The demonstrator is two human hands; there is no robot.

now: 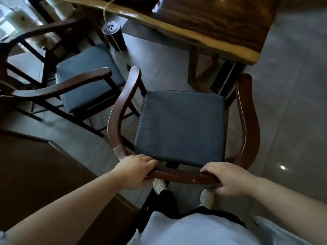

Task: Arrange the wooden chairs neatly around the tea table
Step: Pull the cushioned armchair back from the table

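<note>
Grey tiled floor | my left hand [135,171] and right hand [228,180] were clamped on near chair [185,175] backrail | seat faced desk [203,23] ahead, not tucked | second chair [74,82] askew beyond left grip.

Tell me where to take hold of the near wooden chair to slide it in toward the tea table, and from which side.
Grip the near wooden chair by its curved back rail, from behind, one hand each side of centre. The rail runs level across the back and the open seat front faces the tea table, so a push goes straight in. The left hand and right hand already sit there.
</note>
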